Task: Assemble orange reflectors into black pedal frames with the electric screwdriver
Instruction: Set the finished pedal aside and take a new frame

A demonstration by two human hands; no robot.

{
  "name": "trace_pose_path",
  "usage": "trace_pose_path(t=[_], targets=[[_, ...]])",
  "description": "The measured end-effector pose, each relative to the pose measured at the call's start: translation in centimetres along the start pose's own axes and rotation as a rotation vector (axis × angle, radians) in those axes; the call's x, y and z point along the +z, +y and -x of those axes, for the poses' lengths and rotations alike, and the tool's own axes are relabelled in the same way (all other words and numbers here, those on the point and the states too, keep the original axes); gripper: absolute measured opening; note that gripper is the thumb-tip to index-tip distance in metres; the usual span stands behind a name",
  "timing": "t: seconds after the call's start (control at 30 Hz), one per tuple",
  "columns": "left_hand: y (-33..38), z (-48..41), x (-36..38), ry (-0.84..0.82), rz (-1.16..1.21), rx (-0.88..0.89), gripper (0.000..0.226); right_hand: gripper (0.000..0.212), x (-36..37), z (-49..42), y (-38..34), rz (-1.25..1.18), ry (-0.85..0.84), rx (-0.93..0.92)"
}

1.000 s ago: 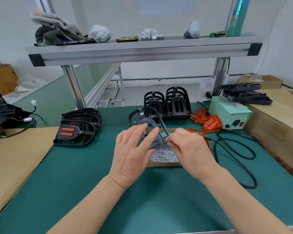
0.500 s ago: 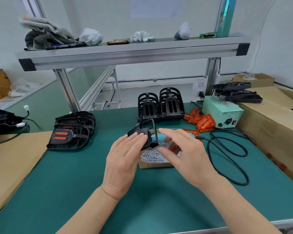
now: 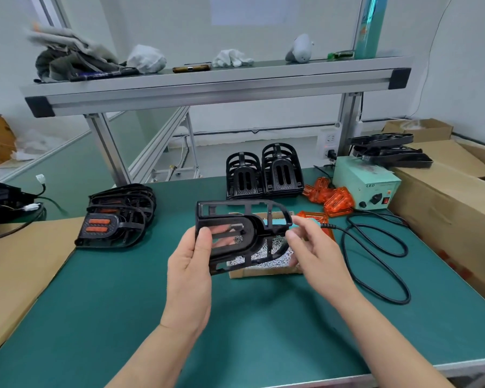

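Head view: grips the matte black pedal frame (image 3: 235, 236) at its squared left end with the left hand (image 3: 189, 264), pinches its rounded right end with the right hand (image 3: 311, 253). Holds it above the tabletop (image 3: 263, 317), over the cardboard box of screws (image 3: 263, 271), long axis left-right. Likely fetches next from the glossy ribbed orange reflectors (image 3: 335, 201), behind and right, nearer the right hand

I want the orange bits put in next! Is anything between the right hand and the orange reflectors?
Nothing visible blocks it. The translucent orange plastic reflectors lie on the green table just beyond the right hand; only a thin black cable lies flat between.
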State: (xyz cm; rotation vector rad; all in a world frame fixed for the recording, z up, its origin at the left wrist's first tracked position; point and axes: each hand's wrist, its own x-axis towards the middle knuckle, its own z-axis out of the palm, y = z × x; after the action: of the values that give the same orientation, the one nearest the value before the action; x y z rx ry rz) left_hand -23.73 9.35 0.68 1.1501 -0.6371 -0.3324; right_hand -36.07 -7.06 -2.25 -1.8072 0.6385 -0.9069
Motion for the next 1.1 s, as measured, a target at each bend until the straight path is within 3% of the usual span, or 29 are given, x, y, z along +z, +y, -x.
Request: trace_pose_path(t=[0.2,0.53,0.63,0.7,0.77,0.93,1.1], targets=[[-1.0,0.2,-0.4,-0.034,0.120,-0.189,0.032,0.030,-0.3,0.4,0.4,-0.059,-0.012,0.019],[-3.1,0.7,-2.0,-0.012,-0.016,-0.302,0.024,0.030,-1.3,2.1,1.8,-0.060,-0.071,0.143],[-3.6,0.8,-2.7,0.016,-0.221,-0.301,0.027,0.027,-1.8,2.6,1.9,-0.066,-0.076,0.188],[-4.1,0.8,-3.4,0.024,-0.517,-0.270,0.032,0.024,-2.2,3.0,2.2,-0.015,-0.081,0.184],[-4.5,0.8,-4.1,0.000,-0.834,-0.231,0.044,0.020,-2.5,3.3,2.4,0.070,-0.090,0.154],[-5.2,1.0,-4.2,-0.137,-1.324,-0.136,0.050,0.024,-2.8,3.7,3.1,0.356,-0.145,0.086],[-5.5,0.9,-4.2,-0.137,-1.394,-0.062,0.051,0.032,-2.8,4.1,3.2,0.469,-0.150,0.013]])
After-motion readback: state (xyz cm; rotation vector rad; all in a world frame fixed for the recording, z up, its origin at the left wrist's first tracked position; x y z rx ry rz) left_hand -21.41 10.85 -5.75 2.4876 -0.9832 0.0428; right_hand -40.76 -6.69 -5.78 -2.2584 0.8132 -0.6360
